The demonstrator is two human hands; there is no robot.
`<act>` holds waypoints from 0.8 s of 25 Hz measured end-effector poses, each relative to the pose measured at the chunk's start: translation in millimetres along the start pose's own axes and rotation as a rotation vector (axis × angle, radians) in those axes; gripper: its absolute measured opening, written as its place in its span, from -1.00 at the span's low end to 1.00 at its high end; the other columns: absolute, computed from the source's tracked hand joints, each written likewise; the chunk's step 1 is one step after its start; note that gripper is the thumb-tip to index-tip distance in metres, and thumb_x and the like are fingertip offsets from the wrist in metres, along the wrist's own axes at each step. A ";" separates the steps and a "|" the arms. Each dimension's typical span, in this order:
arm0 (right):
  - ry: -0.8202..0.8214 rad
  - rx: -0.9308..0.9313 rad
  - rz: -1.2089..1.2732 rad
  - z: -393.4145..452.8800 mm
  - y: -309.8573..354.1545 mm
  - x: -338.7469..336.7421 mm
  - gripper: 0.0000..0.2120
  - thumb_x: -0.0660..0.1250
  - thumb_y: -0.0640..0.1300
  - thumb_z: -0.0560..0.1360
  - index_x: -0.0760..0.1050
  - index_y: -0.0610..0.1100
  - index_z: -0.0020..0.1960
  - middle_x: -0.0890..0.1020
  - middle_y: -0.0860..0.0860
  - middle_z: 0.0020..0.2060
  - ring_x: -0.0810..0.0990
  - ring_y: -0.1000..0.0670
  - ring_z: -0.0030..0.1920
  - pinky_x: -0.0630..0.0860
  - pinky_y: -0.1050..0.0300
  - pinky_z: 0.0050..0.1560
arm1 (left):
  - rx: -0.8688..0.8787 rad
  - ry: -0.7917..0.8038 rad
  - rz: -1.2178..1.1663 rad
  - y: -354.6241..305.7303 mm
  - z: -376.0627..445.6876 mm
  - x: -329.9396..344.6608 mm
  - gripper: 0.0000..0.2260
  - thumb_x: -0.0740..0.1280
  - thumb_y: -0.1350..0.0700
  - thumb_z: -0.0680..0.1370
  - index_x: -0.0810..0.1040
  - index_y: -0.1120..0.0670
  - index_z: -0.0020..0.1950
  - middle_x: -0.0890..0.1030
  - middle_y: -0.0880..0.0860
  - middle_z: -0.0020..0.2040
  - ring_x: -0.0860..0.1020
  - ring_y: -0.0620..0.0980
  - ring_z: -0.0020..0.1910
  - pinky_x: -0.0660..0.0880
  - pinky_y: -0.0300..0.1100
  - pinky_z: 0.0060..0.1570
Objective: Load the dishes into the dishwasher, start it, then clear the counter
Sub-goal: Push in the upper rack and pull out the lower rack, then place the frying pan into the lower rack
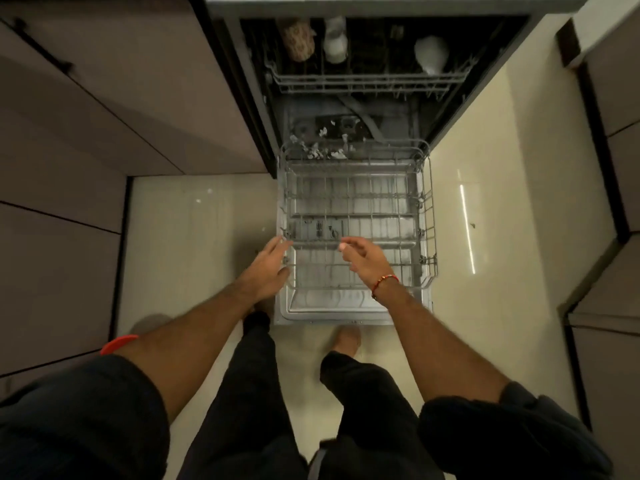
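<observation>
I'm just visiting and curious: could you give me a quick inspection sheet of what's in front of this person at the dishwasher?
Surface: pale glossy floor; open dishwasher door.
Job's things: lower rack pulled out, no dishes in it; upper rack holds a patterned cup, a white cup and a white bowl.
Clutter: whitish bits at the tub floor.
Hands: left hand at the rack's left edge; right hand above it, both empty.
Cables: nothing seen.
Surroundings: brown cabinets on both sides.

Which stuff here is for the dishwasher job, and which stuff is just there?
For the job: lower rack, pulled out and bare; upper rack with patterned cup and white cups; left hand; right hand.

Just there: cabinets, floor.
</observation>
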State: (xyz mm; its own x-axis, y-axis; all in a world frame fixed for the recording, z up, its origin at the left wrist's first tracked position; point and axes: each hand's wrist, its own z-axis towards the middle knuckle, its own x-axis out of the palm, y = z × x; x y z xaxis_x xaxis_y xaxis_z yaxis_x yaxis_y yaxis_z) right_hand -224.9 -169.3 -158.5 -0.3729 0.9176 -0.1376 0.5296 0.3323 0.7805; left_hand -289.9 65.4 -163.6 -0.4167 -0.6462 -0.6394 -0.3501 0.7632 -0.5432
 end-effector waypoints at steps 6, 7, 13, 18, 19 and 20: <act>0.112 -0.152 0.000 -48.4 140.6 62.1 -0.90 0.35 -0.07 0.58 0.58 -0.01 0.08 0.67 -0.18 0.08 0.60 -0.01 -0.10 0.54 0.14 -0.12 | -0.038 -0.279 -0.170 -29.4 -87.3 -111.2 -0.46 0.28 0.16 0.66 0.20 0.08 0.62 0.19 0.10 0.62 0.26 0.10 0.55 0.21 -0.02 0.55; 0.117 -0.176 -0.014 -52.4 158.7 75.9 -0.92 0.36 -0.06 0.57 0.58 0.02 0.06 0.68 -0.18 0.07 0.60 0.00 -0.13 0.53 0.13 -0.14 | -0.027 -0.326 -0.187 -24.0 -97.6 -126.6 -0.46 0.29 0.17 0.65 0.21 0.09 0.61 0.22 0.11 0.60 0.31 0.11 0.53 0.26 0.01 0.51; 0.182 -0.281 -0.068 -56.9 260.4 187.2 -0.91 0.29 -0.11 0.61 0.56 0.01 0.06 0.69 -0.05 -0.03 0.60 0.04 -0.25 0.48 0.14 -0.26 | 0.033 -0.600 -0.324 46.8 -129.5 -237.9 -0.50 0.32 0.18 0.64 0.30 0.09 0.58 0.31 0.09 0.55 0.45 0.08 0.39 0.38 -0.24 0.33; 0.210 -0.347 -0.016 -56.6 331.5 314.4 -0.89 0.27 -0.17 0.62 0.56 -0.06 0.09 0.68 -0.05 -0.07 0.61 -0.03 -0.25 0.49 0.16 -0.32 | 0.098 -0.735 -0.398 139.0 -148.1 -344.7 -0.53 0.34 0.19 0.63 0.36 0.10 0.54 0.34 0.11 0.51 0.52 0.16 0.31 0.47 -0.19 0.25; 0.224 -0.361 -0.012 -55.8 346.1 341.2 -0.88 0.27 -0.18 0.62 0.56 -0.07 0.10 0.68 -0.05 -0.08 0.61 -0.03 -0.26 0.50 0.16 -0.32 | 0.093 -0.761 -0.405 159.3 -153.5 -366.2 -0.53 0.34 0.19 0.63 0.36 0.10 0.54 0.34 0.12 0.51 0.53 0.17 0.30 0.46 -0.21 0.24; 0.241 -0.376 -0.011 -55.1 360.4 366.3 -0.88 0.26 -0.20 0.62 0.55 -0.08 0.11 0.67 -0.06 -0.08 0.61 -0.02 -0.27 0.51 0.15 -0.32 | 0.086 -0.787 -0.412 178.8 -159.6 -386.0 -0.53 0.35 0.19 0.63 0.36 0.10 0.53 0.34 0.13 0.51 0.54 0.18 0.30 0.46 -0.22 0.24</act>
State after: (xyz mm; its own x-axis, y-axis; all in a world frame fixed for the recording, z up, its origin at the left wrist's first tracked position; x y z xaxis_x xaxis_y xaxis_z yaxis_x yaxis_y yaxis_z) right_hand -212.5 274.6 106.0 -0.5671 0.8229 -0.0356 0.2279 0.1984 0.9533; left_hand -325.5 451.6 72.9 0.4363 -0.7080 -0.5553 -0.2674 0.4872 -0.8313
